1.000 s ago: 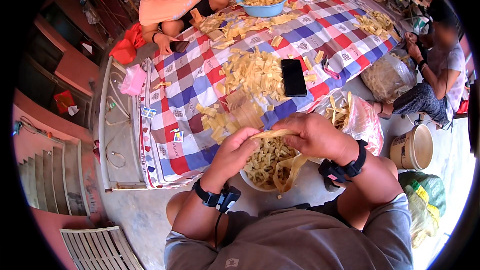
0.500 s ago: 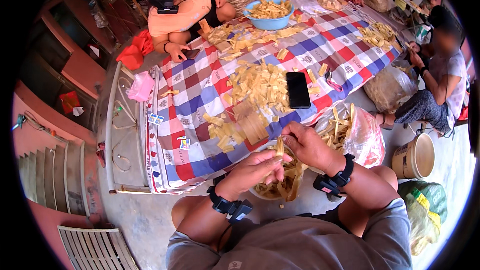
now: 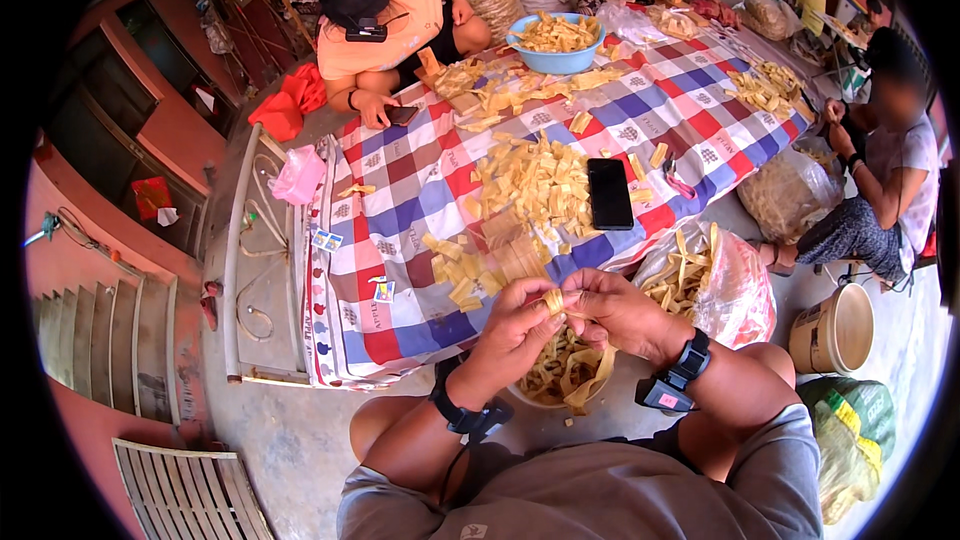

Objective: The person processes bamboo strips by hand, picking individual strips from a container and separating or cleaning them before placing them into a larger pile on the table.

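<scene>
My left hand [image 3: 512, 328] and my right hand [image 3: 632, 316] meet above a bowl of loose strips [image 3: 572, 382]. Between them is a pale yellow dried strip [image 3: 554, 301], bent into a small loop or fold. The left fingers pinch its near side. My right thumb and fingers close on its other end, and part of it is hidden by them. A heap of small pale yellow folded pieces [image 3: 535, 185] lies on the table beyond my hands, with a flat translucent sheet or bag [image 3: 515, 250] at its near side.
The table has a checked cloth [image 3: 400, 240]. On it are a black phone [image 3: 610, 194], pink-handled scissors [image 3: 680, 184] and a blue basin [image 3: 555, 62] of strips. A plastic bag of strips [image 3: 735, 290] and a bucket [image 3: 832, 328] stand at right. Other people sit around.
My left hand has moved up to meet the right, and the strip that stood upright is now bent into a loop. The view has shifted slightly.
</scene>
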Motion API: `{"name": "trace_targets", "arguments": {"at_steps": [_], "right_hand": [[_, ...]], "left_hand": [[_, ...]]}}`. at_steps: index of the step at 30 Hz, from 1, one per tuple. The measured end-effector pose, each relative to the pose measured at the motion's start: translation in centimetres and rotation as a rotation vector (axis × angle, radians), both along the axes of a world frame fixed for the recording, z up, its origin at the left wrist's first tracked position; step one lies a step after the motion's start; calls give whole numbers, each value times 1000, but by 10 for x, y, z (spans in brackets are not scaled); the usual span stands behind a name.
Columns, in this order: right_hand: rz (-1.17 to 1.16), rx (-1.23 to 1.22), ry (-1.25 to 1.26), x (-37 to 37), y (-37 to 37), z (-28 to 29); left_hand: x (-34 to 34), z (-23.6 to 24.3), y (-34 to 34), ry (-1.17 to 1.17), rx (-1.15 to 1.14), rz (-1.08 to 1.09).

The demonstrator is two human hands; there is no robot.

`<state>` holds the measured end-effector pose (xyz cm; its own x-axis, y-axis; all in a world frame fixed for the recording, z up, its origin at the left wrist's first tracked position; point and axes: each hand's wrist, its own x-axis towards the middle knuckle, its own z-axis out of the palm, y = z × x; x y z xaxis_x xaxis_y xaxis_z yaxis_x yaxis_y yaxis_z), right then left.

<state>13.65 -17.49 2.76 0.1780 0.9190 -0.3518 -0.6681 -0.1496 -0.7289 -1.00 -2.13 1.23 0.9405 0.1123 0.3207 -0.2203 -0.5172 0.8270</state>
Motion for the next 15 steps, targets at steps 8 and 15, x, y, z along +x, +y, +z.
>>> {"name": "trace_targets", "arguments": {"at_steps": [8,15], "right_hand": [[172,23,330,-6,-2,-13],[148,60,220,-13,-3,-17]], "left_hand": [[9,1,-7,-138,-25,-16],[7,10,-16,-71,-215,15]]}}
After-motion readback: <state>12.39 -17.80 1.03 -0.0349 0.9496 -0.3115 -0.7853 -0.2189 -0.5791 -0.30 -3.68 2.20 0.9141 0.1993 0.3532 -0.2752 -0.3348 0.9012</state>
